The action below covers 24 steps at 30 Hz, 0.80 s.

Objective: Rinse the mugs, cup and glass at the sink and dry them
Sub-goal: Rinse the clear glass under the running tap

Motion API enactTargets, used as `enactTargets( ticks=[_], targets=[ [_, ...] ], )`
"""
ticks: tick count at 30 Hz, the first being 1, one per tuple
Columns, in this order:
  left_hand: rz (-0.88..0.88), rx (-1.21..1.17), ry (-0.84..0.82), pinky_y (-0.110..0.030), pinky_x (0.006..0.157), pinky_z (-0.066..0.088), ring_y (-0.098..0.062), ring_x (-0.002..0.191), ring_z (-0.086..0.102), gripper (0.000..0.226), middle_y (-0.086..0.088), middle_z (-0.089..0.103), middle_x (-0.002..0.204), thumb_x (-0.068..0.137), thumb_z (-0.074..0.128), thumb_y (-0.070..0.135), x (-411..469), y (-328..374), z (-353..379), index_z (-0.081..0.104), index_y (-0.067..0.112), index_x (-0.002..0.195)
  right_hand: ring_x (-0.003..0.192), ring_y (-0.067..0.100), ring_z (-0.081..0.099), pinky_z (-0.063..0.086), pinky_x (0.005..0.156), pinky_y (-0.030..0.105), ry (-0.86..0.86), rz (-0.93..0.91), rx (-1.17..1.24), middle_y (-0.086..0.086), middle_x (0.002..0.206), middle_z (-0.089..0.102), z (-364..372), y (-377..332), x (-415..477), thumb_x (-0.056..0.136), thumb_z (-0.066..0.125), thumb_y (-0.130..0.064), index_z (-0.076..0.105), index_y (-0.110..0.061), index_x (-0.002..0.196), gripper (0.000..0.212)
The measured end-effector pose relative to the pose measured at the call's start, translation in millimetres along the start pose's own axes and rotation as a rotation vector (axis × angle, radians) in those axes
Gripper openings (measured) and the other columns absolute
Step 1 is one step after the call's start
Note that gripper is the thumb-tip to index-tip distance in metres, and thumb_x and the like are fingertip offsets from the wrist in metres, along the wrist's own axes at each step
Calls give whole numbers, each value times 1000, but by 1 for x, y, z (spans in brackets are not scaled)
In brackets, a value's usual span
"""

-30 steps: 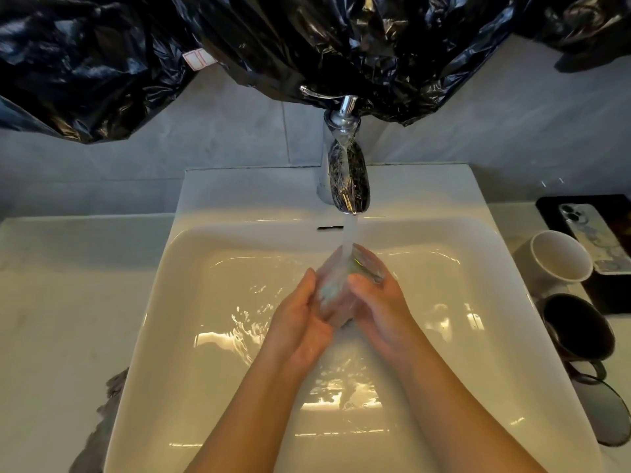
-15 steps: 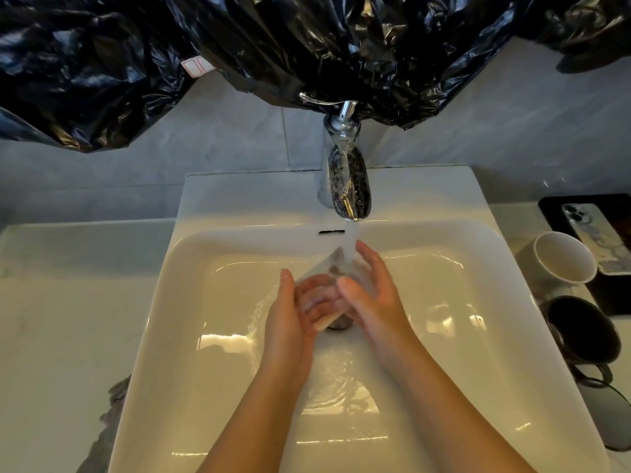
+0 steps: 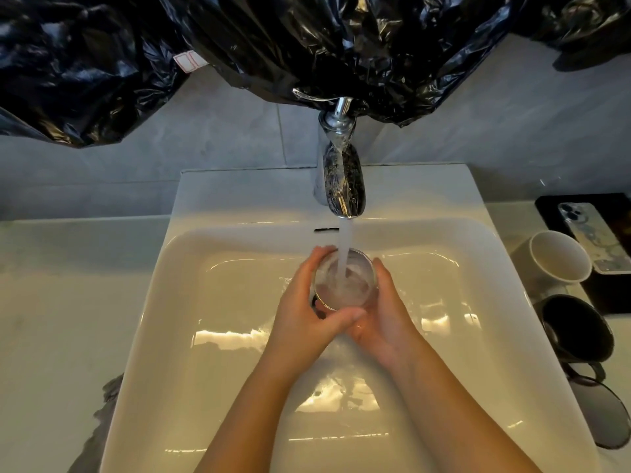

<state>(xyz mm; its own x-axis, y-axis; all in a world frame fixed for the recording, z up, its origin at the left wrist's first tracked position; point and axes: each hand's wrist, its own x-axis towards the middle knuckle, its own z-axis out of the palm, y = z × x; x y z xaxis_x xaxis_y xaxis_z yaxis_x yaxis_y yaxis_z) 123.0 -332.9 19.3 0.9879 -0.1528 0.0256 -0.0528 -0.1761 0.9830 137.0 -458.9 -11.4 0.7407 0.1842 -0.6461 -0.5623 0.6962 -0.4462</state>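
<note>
Seen from the head camera, a clear glass [image 3: 345,279] stands upright, mouth up, in the middle of the white sink [image 3: 239,199], held above the basin floor and directly beneath the chrome faucet [image 3: 341,179]. A stream of water [image 3: 345,245] falls from the spout straight into the glass, and the water inside looks churned and cloudy. The left hand [image 3: 304,315] wraps the left side of the glass, its fingers curled round the far side and its thumb lying across the near side. The right hand [image 3: 386,319] cups the right side, fingers curved against the wall of the glass, so both hands grip it together; the two hands touch each other on the near side. Wet reflections shine on the basin floor around and nearer than the hands. On the counter right of the sink a white mug [image 3: 560,256] stands with its mouth tipped toward the camera, and just nearer than it is a dark mug [image 3: 577,327] with its handle on the near side. A phone [image 3: 594,237] lies on a black tray [image 3: 611,295] beside the white mug. A dark round object [image 3: 607,414], too unclear to identify, lies nearer still. A grey cloth [image 3: 106,414] lies on the pale countertop [image 3: 68,302] at the sink's near left edge. Crumpled black plastic sheeting [image 3: 307,39] hangs over the grey tiled wall [image 3: 222,138] behind the faucet.
</note>
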Motion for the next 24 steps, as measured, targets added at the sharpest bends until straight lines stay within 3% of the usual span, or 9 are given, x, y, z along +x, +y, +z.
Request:
enactTargets(
  ticks=[2, 5, 8, 11, 15, 17, 19, 21, 24],
  targets=[
    [4, -51, -10, -3, 80, 42, 11, 114, 52, 66, 26, 58, 122, 66, 75, 27, 1, -2, 2, 46, 38, 125, 103, 34, 69, 50, 100, 53, 31, -42, -69, 19, 113, 71, 1, 2, 2, 100, 40, -48, 63, -7, 126, 54],
    [19, -61, 32, -13, 88, 45, -1, 114, 57, 63, 15, 61, 121, 66, 68, 43, 6, -6, 8, 47, 33, 125, 92, 28, 73, 57, 88, 45, 53, -134, -148, 14, 102, 74, 7, 2, 0, 98, 48, -35, 67, -6, 116, 39],
    [20, -8, 116, -16, 87, 47, -4, 107, 59, 57, 10, 62, 114, 64, 64, 49, 11, 1, 17, 47, 40, 117, 101, 27, 71, 58, 79, 34, 48, -275, -145, 13, 111, 72, 8, 7, 1, 103, 40, -31, 62, -12, 123, 35],
    [-88, -12, 259, -15, 76, 45, 4, 89, 60, 37, 13, 65, 93, 74, 42, 62, 23, 9, 25, 56, 38, 99, 119, 27, 62, 48, 101, 40, 13, -315, -190, 13, 120, 69, 7, 16, 2, 103, 27, -44, 61, -10, 125, 53],
    [-342, -53, 336, -31, 82, 50, -15, 93, 65, 59, 1, 70, 93, 100, 15, 56, 39, 2, 29, 66, 26, 95, 108, 13, 67, 53, 89, 30, 55, -393, -476, 5, 120, 69, 7, 15, -4, 86, 45, -70, 59, -19, 127, 67],
    [-315, -49, 320, -33, 81, 52, -13, 90, 65, 53, 2, 69, 92, 101, 17, 52, 37, 1, 30, 64, 29, 90, 102, 8, 67, 54, 80, 26, 63, -456, -577, 1, 118, 68, 4, 14, -3, 89, 39, -72, 56, -22, 127, 65],
    [-240, 21, 277, -27, 74, 50, -4, 81, 61, 39, 7, 65, 87, 99, 26, 49, 32, 2, 28, 59, 31, 86, 102, 14, 69, 53, 88, 35, 82, -446, -528, 3, 111, 72, 4, 12, -1, 91, 36, -66, 66, -26, 113, 54],
    [-244, -79, 214, -12, 69, 45, 8, 80, 59, 26, 12, 63, 94, 101, 35, 43, 25, 4, 28, 56, 30, 103, 96, 16, 71, 50, 94, 42, 88, -393, -443, 1, 100, 76, 6, 9, 0, 96, 35, -59, 73, -26, 99, 51],
    [-194, -134, 221, -2, 68, 41, 16, 86, 57, 31, 18, 60, 102, 94, 40, 42, 18, 5, 29, 50, 28, 120, 100, 14, 70, 49, 93, 38, 62, -373, -372, 0, 102, 76, 6, 11, 1, 98, 32, -50, 76, -26, 95, 50]
  ],
)
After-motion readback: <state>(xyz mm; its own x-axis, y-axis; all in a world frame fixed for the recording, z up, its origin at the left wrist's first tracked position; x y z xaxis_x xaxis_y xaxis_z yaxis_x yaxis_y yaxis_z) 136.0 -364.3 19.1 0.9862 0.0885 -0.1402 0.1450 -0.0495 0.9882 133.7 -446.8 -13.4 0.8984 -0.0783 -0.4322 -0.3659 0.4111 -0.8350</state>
